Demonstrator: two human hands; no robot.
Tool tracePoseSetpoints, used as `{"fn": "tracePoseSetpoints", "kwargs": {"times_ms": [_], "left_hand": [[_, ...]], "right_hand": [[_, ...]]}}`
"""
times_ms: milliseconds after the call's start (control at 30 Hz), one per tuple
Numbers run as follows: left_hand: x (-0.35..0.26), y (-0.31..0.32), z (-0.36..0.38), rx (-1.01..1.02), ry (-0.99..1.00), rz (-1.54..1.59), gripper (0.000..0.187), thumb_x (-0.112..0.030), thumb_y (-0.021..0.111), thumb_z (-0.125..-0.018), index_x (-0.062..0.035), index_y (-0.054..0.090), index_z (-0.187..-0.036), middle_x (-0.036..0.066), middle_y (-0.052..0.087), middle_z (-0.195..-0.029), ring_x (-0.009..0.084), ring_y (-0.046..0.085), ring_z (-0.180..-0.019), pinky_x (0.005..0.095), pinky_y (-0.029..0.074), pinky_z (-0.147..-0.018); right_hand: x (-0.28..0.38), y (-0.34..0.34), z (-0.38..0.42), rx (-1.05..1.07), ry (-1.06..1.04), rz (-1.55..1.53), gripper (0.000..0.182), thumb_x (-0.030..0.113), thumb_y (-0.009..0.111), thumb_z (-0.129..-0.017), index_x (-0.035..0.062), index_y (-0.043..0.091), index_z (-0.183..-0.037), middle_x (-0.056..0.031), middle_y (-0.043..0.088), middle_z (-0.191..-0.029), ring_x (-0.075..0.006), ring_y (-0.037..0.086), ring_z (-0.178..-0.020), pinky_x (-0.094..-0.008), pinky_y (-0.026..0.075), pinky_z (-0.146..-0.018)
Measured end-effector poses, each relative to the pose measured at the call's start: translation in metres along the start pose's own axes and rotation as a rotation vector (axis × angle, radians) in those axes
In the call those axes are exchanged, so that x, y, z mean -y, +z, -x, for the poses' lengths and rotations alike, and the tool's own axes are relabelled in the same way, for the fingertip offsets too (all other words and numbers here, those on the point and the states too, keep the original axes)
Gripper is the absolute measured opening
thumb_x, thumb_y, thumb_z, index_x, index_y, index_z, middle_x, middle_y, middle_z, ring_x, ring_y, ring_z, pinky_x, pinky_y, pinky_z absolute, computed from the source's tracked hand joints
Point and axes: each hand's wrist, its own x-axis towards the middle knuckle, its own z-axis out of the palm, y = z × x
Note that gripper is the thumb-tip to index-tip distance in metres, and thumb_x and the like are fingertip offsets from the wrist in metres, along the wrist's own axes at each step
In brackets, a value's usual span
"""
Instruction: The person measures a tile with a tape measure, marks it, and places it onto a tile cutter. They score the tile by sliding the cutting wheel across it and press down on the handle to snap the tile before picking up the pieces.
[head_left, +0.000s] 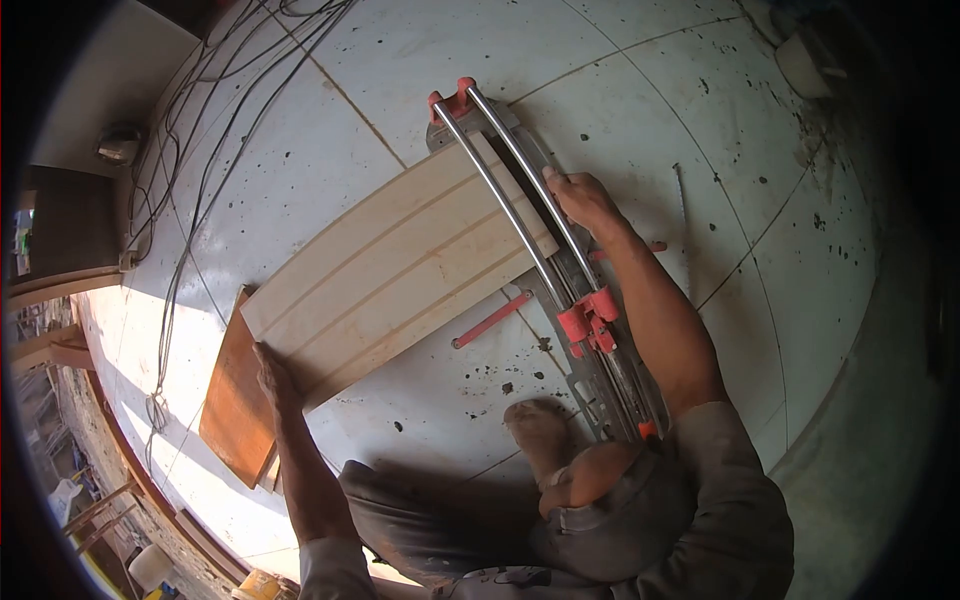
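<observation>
A long pale tile (400, 260) with raised stripes lies face up, its far end under the two chrome rails of a tile cutter (500, 180). The cutter's red carriage (588, 320) sits low on the rails, towards my body. Under the tile's near left end is an orange-brown wooden board (240, 400). My left hand (275, 375) rests at the tile's left edge, fingers extended. My right hand (582, 200) is at the right rail near the tile's far end, its fingers bent around or against something I cannot make out.
Black cables (185, 200) run loosely over the tiled floor at the left. A red bar (490, 320) lies beside the cutter. A thin rod (682, 225) lies to the right. My bare foot (540, 435) is near the cutter's lower end. Dark debris dots the floor.
</observation>
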Motion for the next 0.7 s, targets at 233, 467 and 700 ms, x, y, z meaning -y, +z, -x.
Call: {"fn": "tracePoseSetpoints", "kwargs": {"times_ms": [233,467,700], "left_hand": [[-0.001,-0.003,0.001,-0.002,-0.027,-0.033,0.094,-0.071,0.039,-0.087,0.0132,0.046,-0.129,0.026,0.055,-0.122,0.0318,0.055,-0.108,0.0392,0.044,-0.093],[-0.012,-0.014,0.002,0.051,-0.071,-0.059,0.088,-0.067,0.040,-0.089,0.0068,0.039,-0.137,0.024,0.047,-0.134,0.0321,0.049,-0.119,0.0398,0.040,-0.099],[0.003,0.015,0.017,-0.081,-0.018,0.093,0.088,-0.068,0.040,-0.089,0.0135,0.052,-0.121,0.023,0.058,-0.113,0.0283,0.056,-0.101,0.0387,0.045,-0.088]], "right_hand": [[0.012,0.017,0.013,-0.197,-0.160,-0.057,0.081,0.064,0.029,-0.092,-0.0068,0.067,-0.087,-0.0312,0.064,-0.084,-0.0453,0.063,-0.089,-0.0461,0.048,-0.082],[0.005,0.031,0.003,-0.109,-0.161,-0.224,0.087,0.074,0.030,-0.086,-0.0046,0.066,-0.088,-0.0242,0.065,-0.087,-0.0374,0.062,-0.093,-0.0450,0.046,-0.083],[0.001,0.007,0.010,0.001,0.045,-0.448,0.087,0.077,0.035,-0.084,-0.0028,0.064,-0.104,-0.0135,0.066,-0.090,-0.0236,0.062,-0.079,-0.0355,0.049,-0.074]]}}
